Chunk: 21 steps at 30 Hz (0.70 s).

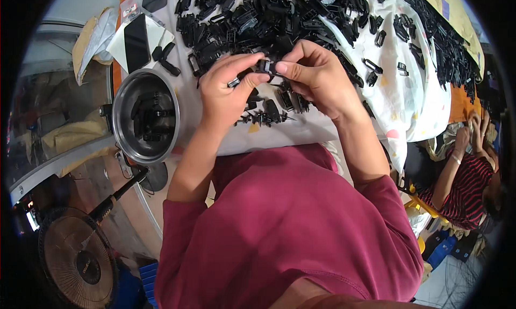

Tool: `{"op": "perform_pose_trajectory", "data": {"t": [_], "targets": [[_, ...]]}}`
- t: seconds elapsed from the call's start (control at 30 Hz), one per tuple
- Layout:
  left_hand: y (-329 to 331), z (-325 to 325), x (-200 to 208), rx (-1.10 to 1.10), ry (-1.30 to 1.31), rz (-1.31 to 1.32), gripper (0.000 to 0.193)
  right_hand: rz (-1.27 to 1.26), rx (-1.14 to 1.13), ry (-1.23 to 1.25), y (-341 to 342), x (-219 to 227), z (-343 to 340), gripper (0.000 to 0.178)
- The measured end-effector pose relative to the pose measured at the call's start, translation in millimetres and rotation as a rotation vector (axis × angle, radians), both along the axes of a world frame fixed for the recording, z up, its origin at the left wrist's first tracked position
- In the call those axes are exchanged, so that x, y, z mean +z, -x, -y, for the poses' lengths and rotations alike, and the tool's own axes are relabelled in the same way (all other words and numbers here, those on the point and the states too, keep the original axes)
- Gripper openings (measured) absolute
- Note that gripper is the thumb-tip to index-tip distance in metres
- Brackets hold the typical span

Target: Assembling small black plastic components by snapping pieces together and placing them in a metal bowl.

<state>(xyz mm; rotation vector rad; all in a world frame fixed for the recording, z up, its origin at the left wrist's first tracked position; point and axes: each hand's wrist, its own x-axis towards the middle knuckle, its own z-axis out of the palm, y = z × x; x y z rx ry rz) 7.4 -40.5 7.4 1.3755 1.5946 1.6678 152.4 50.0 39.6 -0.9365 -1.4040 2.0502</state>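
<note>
Small, black, plastic piece with pale shiny face (267, 66) sits between the hands, above white cloth (189, 115). Left hand (223, 88): thumb and forefinger parted at its left end; grip cannot be told. Right hand (318, 77): pinches its right end.
</note>
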Motion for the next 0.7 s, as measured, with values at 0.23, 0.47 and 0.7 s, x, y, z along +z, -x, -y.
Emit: {"op": "perform_pose_trajectory", "data": {"t": [0.23, 0.47, 0.7], "targets": [[-11, 4, -7, -0.072, 0.022, 0.300, 0.029, -0.074, 0.069, 0.163, -1, 3, 1, 0.012], [-20, 4, 1, -0.068, 0.107, 0.795, 0.028, -0.109, -0.012, -0.050, -1, -7, 27, 0.028], [8, 29, 3, -0.182, 0.024, 0.995, 0.034, -0.155, 0.067, -0.308, 27, -6, 40, 0.022]]}}
